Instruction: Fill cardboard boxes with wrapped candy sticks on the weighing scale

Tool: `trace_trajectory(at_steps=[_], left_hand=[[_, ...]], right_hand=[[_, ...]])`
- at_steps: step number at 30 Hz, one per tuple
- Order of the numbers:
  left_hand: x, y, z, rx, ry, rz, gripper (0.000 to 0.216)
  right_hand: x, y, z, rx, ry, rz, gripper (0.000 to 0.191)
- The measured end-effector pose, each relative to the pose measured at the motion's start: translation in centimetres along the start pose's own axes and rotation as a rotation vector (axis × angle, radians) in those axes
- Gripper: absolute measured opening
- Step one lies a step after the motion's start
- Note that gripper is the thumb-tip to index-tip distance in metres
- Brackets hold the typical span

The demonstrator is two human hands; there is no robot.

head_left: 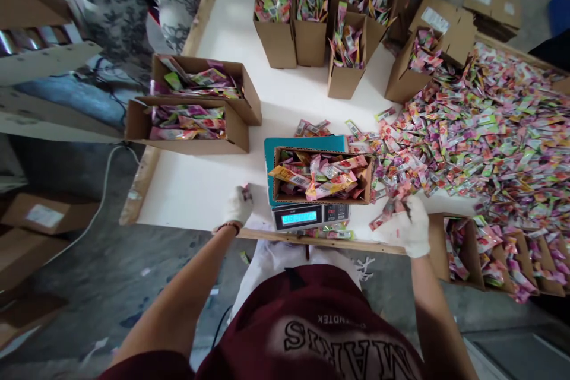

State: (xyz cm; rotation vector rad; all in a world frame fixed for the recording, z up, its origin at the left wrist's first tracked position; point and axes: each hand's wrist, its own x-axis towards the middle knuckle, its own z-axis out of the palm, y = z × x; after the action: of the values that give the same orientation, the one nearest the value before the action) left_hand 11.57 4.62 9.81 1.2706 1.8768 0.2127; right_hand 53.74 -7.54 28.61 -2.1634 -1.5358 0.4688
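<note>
The right hand [412, 227], in a white glove, grips a few candy packets [386, 212] just right of the scale [310, 215]. The left hand [237, 206] is closed on one small packet, left of the scale. A box [321, 175] sits on the scale, nearly full. This looks like the weighing step. Next, drop packets in slowly and watch the numbers.

left hand [238, 206], right hand [412, 227]: white knit cloth gloves, matt | box [321, 197] on scale [310, 215]: brown matt cardboard | sachets [485, 130] toward table's right edge: glossy printed plastic film | scale: grey plastic, teal top | table [200, 184]: smooth matt white, raw wood rim
</note>
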Motion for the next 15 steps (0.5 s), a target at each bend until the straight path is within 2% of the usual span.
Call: trace_trajectory(at_steps=[2, 5, 7, 9, 12, 15], left_hand=[[-2.4, -1.1, -0.3, -0.037, 0.030, -0.091, 0.034], [-4.5, -1.1, -2.1, -0.127, 0.086, -0.126, 0.030], [-5.3, 0.3, -4.5, -0.198, 0.152, -0.077, 0.026], [-6.3, 2.8, -7.5, -0.265, 0.226, -0.006, 0.026], [-9.3, 8.4, -11.9, -0.296, 0.302, 0.204, 0.030], [-12.8, 14.9, -13.9, -0.052, 0.360, 0.798, 0.016]], right_hand=[[0.7, -2.1, -2.1, -0.003, 0.098, -0.093, 0.023], [2.2, -6.4, -3.5, 0.017, 0.026, -0.316, 0.019], [3.3, -8.7, -3.5, 0.031, -0.050, -0.381, 0.022], [4.3, -9.8, -3.3, 0.037, -0.070, -0.393, 0.025], [5.3, -8.9, -3.4, 0.037, -0.052, -0.386, 0.029], [5.1, -6.8, -4.2, 0.032, -0.037, -0.373, 0.027]])
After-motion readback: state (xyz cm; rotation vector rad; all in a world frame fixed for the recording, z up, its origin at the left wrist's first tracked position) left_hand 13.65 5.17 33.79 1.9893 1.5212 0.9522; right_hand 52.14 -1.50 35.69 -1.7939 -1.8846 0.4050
